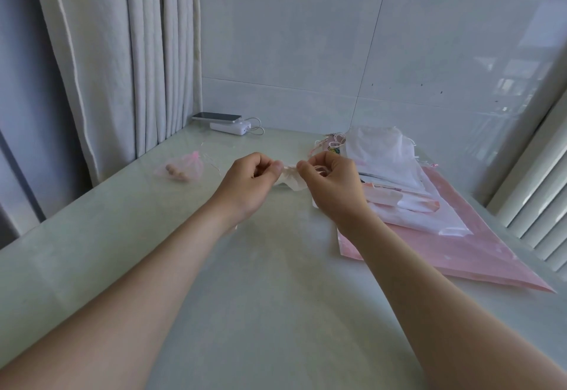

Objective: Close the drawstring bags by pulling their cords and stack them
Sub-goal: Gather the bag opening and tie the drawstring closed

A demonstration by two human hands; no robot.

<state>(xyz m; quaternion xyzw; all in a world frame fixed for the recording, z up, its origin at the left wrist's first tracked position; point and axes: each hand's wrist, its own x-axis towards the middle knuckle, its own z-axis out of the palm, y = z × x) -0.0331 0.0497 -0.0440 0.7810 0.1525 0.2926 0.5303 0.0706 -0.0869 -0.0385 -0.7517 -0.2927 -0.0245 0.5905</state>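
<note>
Head view. Item: small white bag [291, 178], crumpled and gathered, held above the table [276, 267]. Long axis runs left to right between my hands, both equally near. My left hand [251, 179] pinches one end and my right hand [333, 182] the other, fingers curled. I cannot make out the cords. A pink bag [184, 168] lies to the left, and a pile of bags [386, 156] just to the right.

A white drawstring bag [291, 179] shows against a pale green, faintly marbled desk [260, 282], alongside a sheer pink pouch [191, 164] of tan beads [178, 173], a pile of white bags [383, 150], a large pink bag [460, 245], a white power bank [230, 128] and pale grey curtains [122, 52] before glossy white wall tiles [291, 37].
</note>
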